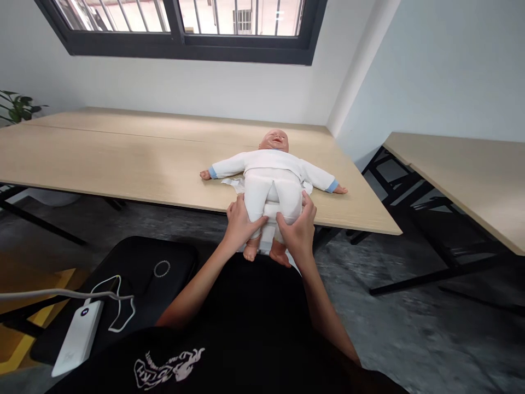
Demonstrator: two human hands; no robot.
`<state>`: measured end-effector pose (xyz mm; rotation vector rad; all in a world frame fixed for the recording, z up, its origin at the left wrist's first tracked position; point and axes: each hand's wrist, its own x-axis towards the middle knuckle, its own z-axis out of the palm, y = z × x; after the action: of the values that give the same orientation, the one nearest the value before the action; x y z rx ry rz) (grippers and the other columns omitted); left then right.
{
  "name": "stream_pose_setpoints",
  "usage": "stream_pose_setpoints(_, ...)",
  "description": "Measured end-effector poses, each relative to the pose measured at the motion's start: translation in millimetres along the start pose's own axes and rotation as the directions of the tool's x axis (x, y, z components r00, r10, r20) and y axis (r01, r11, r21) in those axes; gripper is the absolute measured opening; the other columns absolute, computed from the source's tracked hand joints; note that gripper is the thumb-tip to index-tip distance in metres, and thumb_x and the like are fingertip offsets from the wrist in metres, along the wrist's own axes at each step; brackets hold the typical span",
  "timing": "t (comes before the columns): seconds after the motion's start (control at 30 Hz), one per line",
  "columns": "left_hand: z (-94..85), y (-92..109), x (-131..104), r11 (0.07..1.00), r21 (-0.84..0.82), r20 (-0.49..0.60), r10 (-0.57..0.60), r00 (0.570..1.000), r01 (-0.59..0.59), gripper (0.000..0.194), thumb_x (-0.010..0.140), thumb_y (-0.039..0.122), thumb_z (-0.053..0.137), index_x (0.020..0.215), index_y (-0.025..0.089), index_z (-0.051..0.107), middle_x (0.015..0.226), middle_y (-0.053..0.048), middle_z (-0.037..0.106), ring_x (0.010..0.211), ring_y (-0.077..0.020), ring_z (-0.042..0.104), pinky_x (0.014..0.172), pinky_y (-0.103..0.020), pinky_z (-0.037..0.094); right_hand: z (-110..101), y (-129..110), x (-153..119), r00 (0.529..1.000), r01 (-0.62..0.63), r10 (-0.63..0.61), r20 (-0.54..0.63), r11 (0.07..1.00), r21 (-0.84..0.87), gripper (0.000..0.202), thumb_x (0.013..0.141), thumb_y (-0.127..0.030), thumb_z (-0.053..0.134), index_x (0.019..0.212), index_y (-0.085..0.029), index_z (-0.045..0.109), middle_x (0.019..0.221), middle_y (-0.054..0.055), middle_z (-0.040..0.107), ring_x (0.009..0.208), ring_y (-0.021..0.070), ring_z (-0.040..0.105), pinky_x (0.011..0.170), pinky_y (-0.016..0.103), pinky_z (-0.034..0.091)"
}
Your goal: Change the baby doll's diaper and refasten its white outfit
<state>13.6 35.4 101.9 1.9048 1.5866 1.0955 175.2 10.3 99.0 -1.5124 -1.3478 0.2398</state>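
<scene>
A baby doll (273, 160) in a white top with blue cuffs and white trousers lies on its back on the table, arms spread wide. Its bare feet hang past the front edge toward me. My left hand (241, 221) is wrapped round the trouser leg on the left, thumb on top. Round the other leg closes my right hand (298, 225), its thumb on the inner side. Between the legs, and sticking out beside the hips, shows a white diaper (269, 210), partly hidden beneath the doll.
The light wooden table (164, 164) runs along the wall below a barred window (184, 41). At right stands a second table (463, 175). A black chair seat (139, 273) at left holds a white power bank (80, 334) with a cable and a bead bracelet (161, 268).
</scene>
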Motion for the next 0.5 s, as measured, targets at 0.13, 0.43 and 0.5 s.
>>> stream_pose_setpoints(0.13, -10.8, -4.9, 7.8, 0.981, -0.194, 0.010, -0.014, 1.000, 0.015, 0.064, 0.079, 0.028, 0.075, 0.133, 0.020, 0.041, 0.131, -0.012, 0.061, 0.122, -0.0315, 0.061, 0.102, -0.044, 0.050, -10.5, 9.4, 13.3, 1.000, 0.008, -0.012, 0.028, 0.992, 0.126, 0.071, 0.079, -0.041, 0.063, 0.143, -0.018, 0.043, 0.143, 0.018, 0.053, 0.134, 0.0326, 0.052, 0.115, 0.052, 0.045)
stream_pose_setpoints(0.43, -34.7, -4.5, 27.0, 0.961, -0.277, 0.098, 0.029, 0.995, -0.001, 0.059, 0.073, 0.023, 0.075, 0.126, 0.017, 0.050, 0.130, -0.010, 0.062, 0.124, -0.0283, 0.060, 0.109, -0.040, 0.049, -50.7, 21.4, 33.3, 0.898, 0.431, -0.370, 0.239, 0.850, -0.302, 0.055, 0.097, -0.024, 0.049, 0.153, -0.023, 0.047, 0.158, 0.017, 0.045, 0.149, 0.0339, 0.043, 0.120, 0.059, 0.040)
stream_pose_setpoints(0.5, -38.4, -0.3, 27.9, 0.937, -0.344, 0.138, -0.010, 0.990, 0.058, 0.058, 0.072, 0.024, 0.076, 0.125, 0.016, 0.052, 0.130, -0.010, 0.063, 0.125, -0.0287, 0.060, 0.108, -0.040, 0.050, -52.3, 20.6, 26.7, 0.837, 0.543, -0.441, 0.323, 0.744, -0.390, 0.059, 0.099, -0.014, 0.042, 0.156, -0.031, 0.046, 0.166, 0.010, 0.038, 0.156, 0.0323, 0.033, 0.126, 0.065, 0.028)
